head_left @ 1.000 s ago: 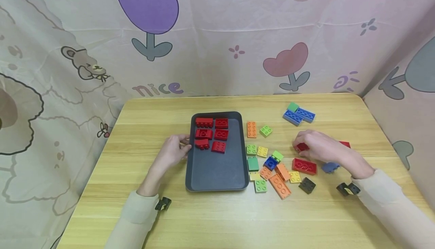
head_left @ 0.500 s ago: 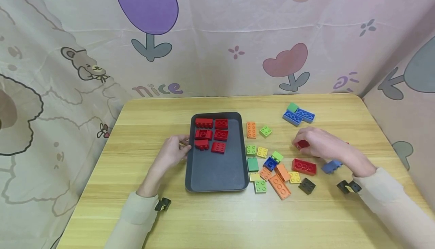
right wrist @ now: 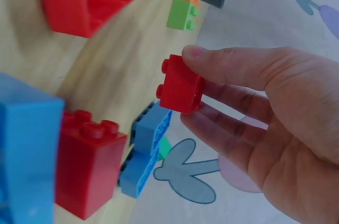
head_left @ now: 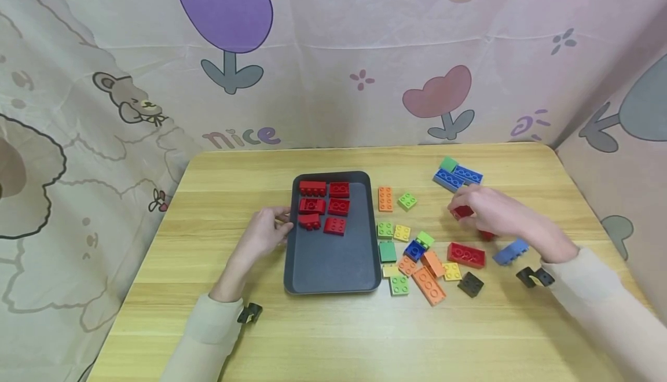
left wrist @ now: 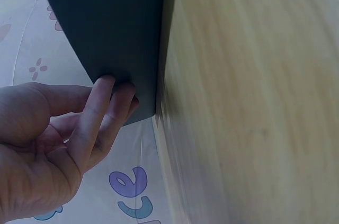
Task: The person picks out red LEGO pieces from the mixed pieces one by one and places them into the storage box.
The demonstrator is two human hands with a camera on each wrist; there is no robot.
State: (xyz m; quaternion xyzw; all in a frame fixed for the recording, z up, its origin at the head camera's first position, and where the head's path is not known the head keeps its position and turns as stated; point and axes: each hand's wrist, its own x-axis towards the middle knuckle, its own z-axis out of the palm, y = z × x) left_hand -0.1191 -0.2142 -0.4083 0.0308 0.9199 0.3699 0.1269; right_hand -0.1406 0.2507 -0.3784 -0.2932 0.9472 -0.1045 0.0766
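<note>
My right hand (head_left: 492, 211) pinches a small red toy brick (right wrist: 180, 85) between thumb and fingers, its studs facing away from the palm. The right wrist view places this brick apart from its neighbours. Partly hidden below the hand is another red brick (head_left: 487, 235). A long red brick (head_left: 466, 256) lies nearer the front, studs down, beside a blue brick (head_left: 511, 252). At the left my left hand (head_left: 264, 232) touches the outer wall of a dark tray (left wrist: 114, 28) with its fingertips. Several red bricks (head_left: 335, 226) sit in the tray's far half.
Between tray and right hand lie loose orange (head_left: 429, 285), green (head_left: 388, 252), yellow (head_left: 402, 232) and dark blue bricks (head_left: 414, 250). A black brick (head_left: 471, 285) lies at the front right. Two blue bricks (head_left: 449, 180) and a green one (head_left: 449, 164) are at the back.
My right hand, with the small red brick, has shifted slightly toward the back of the table, uncovering more of the blue brick and a red brick below it. The left hand stays against the tray.
</note>
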